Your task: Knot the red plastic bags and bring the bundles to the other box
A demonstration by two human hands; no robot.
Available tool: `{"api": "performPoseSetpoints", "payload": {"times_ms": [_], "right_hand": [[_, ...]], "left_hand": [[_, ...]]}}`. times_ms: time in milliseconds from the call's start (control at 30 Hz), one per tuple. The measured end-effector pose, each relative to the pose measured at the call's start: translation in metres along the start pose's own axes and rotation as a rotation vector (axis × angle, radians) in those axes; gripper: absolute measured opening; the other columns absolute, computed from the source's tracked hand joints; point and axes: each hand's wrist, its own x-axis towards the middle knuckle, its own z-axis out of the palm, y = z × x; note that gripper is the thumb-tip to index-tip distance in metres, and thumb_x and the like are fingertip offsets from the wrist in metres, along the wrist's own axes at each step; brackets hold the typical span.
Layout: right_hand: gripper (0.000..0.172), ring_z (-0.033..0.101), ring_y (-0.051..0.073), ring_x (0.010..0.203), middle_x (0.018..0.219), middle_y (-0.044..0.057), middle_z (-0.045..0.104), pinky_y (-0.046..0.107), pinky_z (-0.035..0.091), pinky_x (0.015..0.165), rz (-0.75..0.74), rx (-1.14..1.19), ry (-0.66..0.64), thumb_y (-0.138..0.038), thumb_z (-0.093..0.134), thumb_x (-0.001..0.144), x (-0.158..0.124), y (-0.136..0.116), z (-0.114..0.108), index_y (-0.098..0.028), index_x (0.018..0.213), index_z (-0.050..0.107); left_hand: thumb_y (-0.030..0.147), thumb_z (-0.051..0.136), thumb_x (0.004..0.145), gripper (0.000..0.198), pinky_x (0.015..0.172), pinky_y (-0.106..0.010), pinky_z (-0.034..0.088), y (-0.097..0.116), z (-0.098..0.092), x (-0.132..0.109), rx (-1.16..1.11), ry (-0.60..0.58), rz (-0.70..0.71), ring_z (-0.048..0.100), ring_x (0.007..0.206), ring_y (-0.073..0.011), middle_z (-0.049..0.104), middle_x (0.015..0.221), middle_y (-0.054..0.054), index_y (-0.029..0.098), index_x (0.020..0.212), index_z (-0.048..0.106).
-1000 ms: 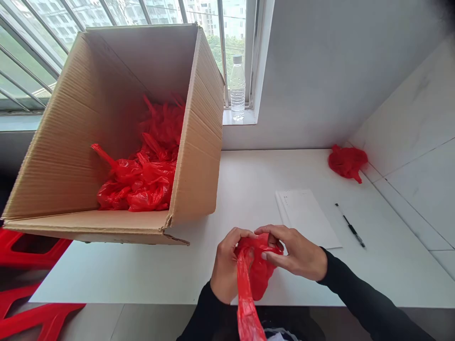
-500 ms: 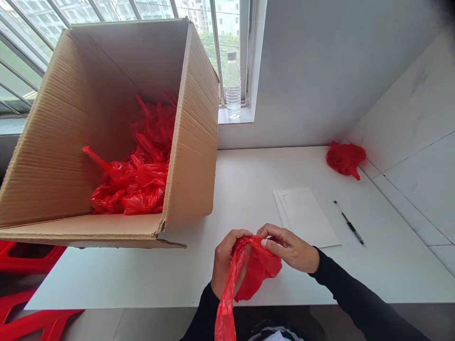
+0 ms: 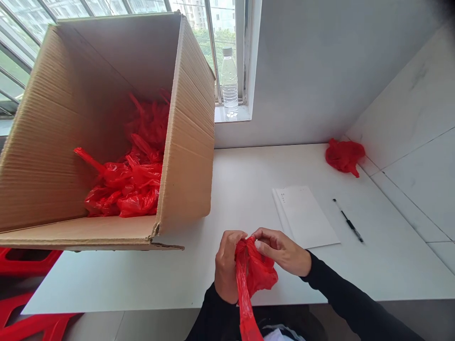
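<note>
Red bag (image 3: 263,273) in 2 hands (image 3: 226,267) (image 3: 286,253) over table edge (image 3: 142,308), box (image 3: 190,142) apart

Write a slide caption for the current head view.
Left hand and right hand hold a red plastic bag at a white table, near an open cardboard box of red bags.

We note a plain black left sleeve (image 3: 213,315) and a matching right sleeve (image 3: 348,296) (both smooth and fairly close-fitting).
</note>
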Motion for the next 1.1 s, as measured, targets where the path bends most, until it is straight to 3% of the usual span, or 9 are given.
{"api": "performPoseSetpoints", "payload": {"times_ms": [67, 167, 367, 467, 667, 800, 933, 1100], "right_hand": [[0.039, 0.047, 0.011, 0.071, 0.082, -0.001, 0.056, 0.027, 0.04, 0.065, -0.023, -0.034, 0.057, -0.056, 0.054, 0.094, 0.0, -0.001, -0.002, -0.017, 0.094, 0.059], [0.036, 0.05, 0.013, 0.077, 0.086, 0.0, 0.057, 0.03, 0.044, 0.071, -0.033, -0.051, 0.122, -0.055, 0.052, 0.096, -0.002, -0.005, -0.005, -0.019, 0.091, 0.057], [0.037, 0.046, 0.011, 0.066, 0.074, -0.003, 0.054, 0.026, 0.04, 0.062, 0.048, -0.072, 0.036, -0.053, 0.063, 0.09, -0.005, -0.006, -0.007, -0.018, 0.102, 0.063], [0.035, 0.044, 0.011, 0.064, 0.069, -0.004, 0.052, 0.027, 0.037, 0.06, 0.042, -0.122, 0.076, -0.051, 0.064, 0.089, -0.005, -0.004, -0.006, -0.017, 0.096, 0.066], [0.028, 0.052, 0.013, 0.071, 0.08, 0.0, 0.058, 0.029, 0.044, 0.063, -0.009, -0.05, 0.131, -0.047, 0.063, 0.09, -0.004, -0.004, -0.009, -0.019, 0.09, 0.063], [0.02, 0.05, 0.013, 0.077, 0.084, 0.0, 0.057, 0.03, 0.042, 0.072, -0.083, 0.037, 0.165, -0.039, 0.061, 0.094, -0.004, -0.007, -0.014, -0.02, 0.088, 0.06], [0.02, 0.048, 0.013, 0.072, 0.079, -0.001, 0.057, 0.03, 0.039, 0.069, -0.08, 0.16, 0.086, -0.039, 0.063, 0.092, -0.005, -0.004, -0.02, -0.019, 0.087, 0.059], [0.02, 0.046, 0.012, 0.068, 0.076, -0.001, 0.056, 0.029, 0.036, 0.067, -0.065, 0.237, 0.072, -0.037, 0.062, 0.092, -0.011, 0.007, -0.028, -0.019, 0.085, 0.058]], "left_hand": [[0.008, 0.058, 0.087, 0.035, 0.071, -0.026, 0.057, 0.0, -0.004, 0.001, -0.013, -0.074, 0.01, 0.065, 0.089, -0.0171, 0.061, 0.1, -0.005, 0.024, 0.118, 0.057], [0.004, 0.056, 0.09, 0.049, 0.077, -0.026, 0.059, -0.001, -0.009, -0.002, -0.012, -0.165, 0.006, 0.067, 0.098, -0.0165, 0.061, 0.111, -0.007, 0.028, 0.133, 0.055], [0.007, 0.058, 0.091, 0.057, 0.07, -0.025, 0.059, -0.008, -0.003, -0.012, 0.037, -0.109, 0.008, 0.067, 0.09, -0.0159, 0.059, 0.109, -0.008, 0.029, 0.143, 0.048], [0.009, 0.057, 0.092, 0.055, 0.066, -0.024, 0.058, -0.009, -0.001, -0.013, 0.031, -0.106, 0.027, 0.066, 0.086, -0.0154, 0.059, 0.105, -0.008, 0.028, 0.143, 0.047], [0.01, 0.055, 0.095, 0.056, 0.067, -0.023, 0.059, -0.009, -0.008, -0.009, 0.023, -0.186, 0.11, 0.065, 0.092, -0.0158, 0.056, 0.107, -0.008, 0.026, 0.148, 0.045], [0.011, 0.051, 0.097, 0.057, 0.084, -0.032, 0.06, -0.011, -0.008, -0.012, 0.066, -0.205, 0.158, 0.062, 0.111, -0.0214, 0.056, 0.122, -0.013, 0.024, 0.152, 0.04], [0.011, 0.046, 0.099, 0.057, 0.103, -0.049, 0.051, -0.017, -0.004, -0.018, 0.153, -0.137, 0.186, 0.047, 0.134, -0.0304, 0.047, 0.144, -0.017, 0.022, 0.154, 0.035], [0.008, 0.043, 0.1, 0.057, 0.106, -0.045, 0.048, -0.024, -0.009, -0.028, 0.241, -0.13, 0.171, 0.044, 0.137, -0.029, 0.045, 0.146, -0.019, 0.017, 0.155, 0.033]]}}
